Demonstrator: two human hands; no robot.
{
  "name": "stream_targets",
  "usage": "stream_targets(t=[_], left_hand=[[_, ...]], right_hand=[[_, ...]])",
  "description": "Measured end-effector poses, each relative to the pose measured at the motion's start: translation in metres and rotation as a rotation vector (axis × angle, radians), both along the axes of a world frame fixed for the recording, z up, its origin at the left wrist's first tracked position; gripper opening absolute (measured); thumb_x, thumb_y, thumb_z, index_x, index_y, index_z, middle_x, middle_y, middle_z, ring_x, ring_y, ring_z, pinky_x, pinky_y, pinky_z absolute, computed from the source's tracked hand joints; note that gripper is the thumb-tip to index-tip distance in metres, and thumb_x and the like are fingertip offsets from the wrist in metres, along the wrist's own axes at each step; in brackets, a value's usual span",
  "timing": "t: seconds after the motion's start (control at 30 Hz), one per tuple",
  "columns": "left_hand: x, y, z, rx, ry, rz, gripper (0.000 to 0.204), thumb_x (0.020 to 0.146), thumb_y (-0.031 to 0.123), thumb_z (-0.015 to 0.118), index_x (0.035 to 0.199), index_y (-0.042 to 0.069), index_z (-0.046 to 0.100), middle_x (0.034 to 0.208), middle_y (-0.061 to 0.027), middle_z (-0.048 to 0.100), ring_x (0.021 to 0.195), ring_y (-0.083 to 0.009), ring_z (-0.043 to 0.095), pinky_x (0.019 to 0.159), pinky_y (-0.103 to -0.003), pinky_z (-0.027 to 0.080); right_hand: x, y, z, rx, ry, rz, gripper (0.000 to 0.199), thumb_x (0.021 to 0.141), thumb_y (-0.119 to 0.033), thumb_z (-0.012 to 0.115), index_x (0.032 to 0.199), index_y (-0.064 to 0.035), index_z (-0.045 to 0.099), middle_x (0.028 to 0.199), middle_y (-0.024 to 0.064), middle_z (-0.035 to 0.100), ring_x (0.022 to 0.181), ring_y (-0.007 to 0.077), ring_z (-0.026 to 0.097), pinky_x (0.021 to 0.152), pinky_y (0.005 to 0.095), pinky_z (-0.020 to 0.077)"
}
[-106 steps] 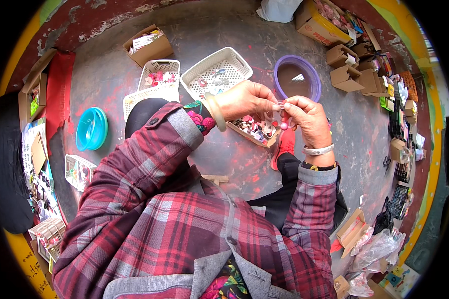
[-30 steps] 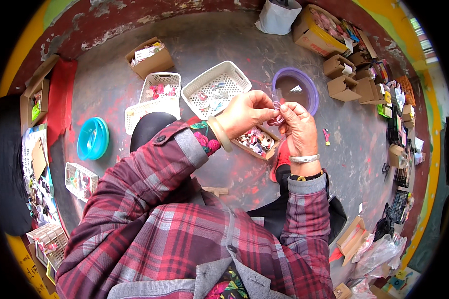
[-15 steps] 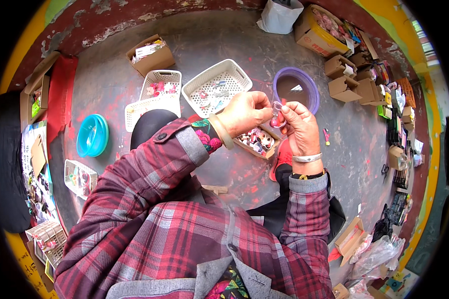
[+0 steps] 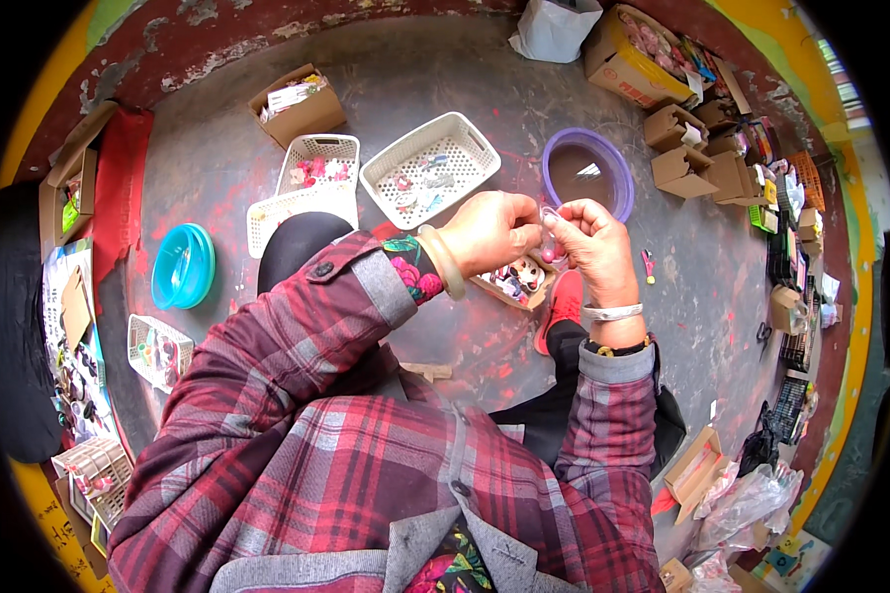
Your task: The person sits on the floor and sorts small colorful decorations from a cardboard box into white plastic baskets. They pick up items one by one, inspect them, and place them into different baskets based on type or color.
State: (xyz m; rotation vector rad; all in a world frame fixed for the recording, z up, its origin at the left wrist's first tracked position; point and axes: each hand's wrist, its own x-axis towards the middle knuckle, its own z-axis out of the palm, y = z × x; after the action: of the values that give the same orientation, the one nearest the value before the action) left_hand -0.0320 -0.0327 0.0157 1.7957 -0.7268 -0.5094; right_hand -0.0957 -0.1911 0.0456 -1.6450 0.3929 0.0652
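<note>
1. The trinket point(image 4: 551, 249), small, clear and pink, is up between the two hands, above the floor point(image 4: 697, 292).
2. The right hand point(image 4: 597, 247) pinches it between thumb and fingertips, the other fingers curled.
3. The left hand point(image 4: 499, 234) is nearly closed, thumb and bent fingers close together at the trinket's left side; whether it also grips cannot be told.
4. Beyond and below the hands, a carton point(image 4: 539, 296) of small mixed pieces lies on the floor, partly hidden, just beside a red shoe point(image 4: 566, 304).
5. Toward the floor's far edge stand a purple basin point(image 4: 624, 176) and a white basket point(image 4: 478, 141) with a few small pieces inside.
6. Left of that, a smaller basket point(image 4: 346, 146) holds pink pieces.
7. Nearer the floor's left edge stand teal basins point(image 4: 180, 267).
8. A pale bag point(image 4: 554, 32) stands at the far edge; boxes point(image 4: 680, 170) crowd the far right corner.
9. Dark scissors point(image 4: 764, 332) lie near the right edge.
</note>
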Motion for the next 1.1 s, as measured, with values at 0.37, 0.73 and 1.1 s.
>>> stream_targets(t=[0.37, 0.73, 1.1], left_hand=[[0.009, 0.000, -0.004, -0.124, 0.580, 0.102, 0.015, 0.082, 0.014, 0.052, 0.078, 0.000, 0.058, 0.066, -0.0038, 0.058, 0.057, -0.0103, 0.056, 0.051, -0.023, 0.047], [0.004, -0.002, -0.011, -0.082, 0.298, 0.014, 0.012, 0.081, 0.010, 0.053, 0.080, -0.001, 0.058, 0.068, -0.0011, 0.056, 0.061, -0.0064, 0.053, 0.054, -0.022, 0.045], [0.003, -0.002, -0.008, -0.082, 0.375, 0.027, 0.013, 0.083, 0.011, 0.052, 0.080, -0.001, 0.057, 0.070, -0.0029, 0.057, 0.060, -0.0079, 0.055, 0.055, -0.022, 0.047]], right_hand=[[-0.008, -0.004, 0.012, 0.137, 0.012, 0.167, 0.033, 0.077, -0.014, 0.066, 0.106, -0.0020, 0.055, 0.083, 0.0017, 0.062, 0.074, 0.0057, 0.058, 0.059, 0.0179, 0.0408], [-0.004, -0.003, -0.004, -0.097, 0.041, 0.071, 0.016, 0.076, -0.014, 0.068, 0.087, -0.0062, 0.059, 0.070, -0.0019, 0.060, 0.058, 0.0024, 0.052, 0.049, 0.0151, 0.0360], [-0.004, -0.006, 0.014, 0.050, 0.156, 0.014, 0.018, 0.078, -0.020, 0.066, 0.084, -0.0036, 0.062, 0.068, 0.0010, 0.060, 0.062, 0.0077, 0.056, 0.052, 0.0197, 0.0422]])
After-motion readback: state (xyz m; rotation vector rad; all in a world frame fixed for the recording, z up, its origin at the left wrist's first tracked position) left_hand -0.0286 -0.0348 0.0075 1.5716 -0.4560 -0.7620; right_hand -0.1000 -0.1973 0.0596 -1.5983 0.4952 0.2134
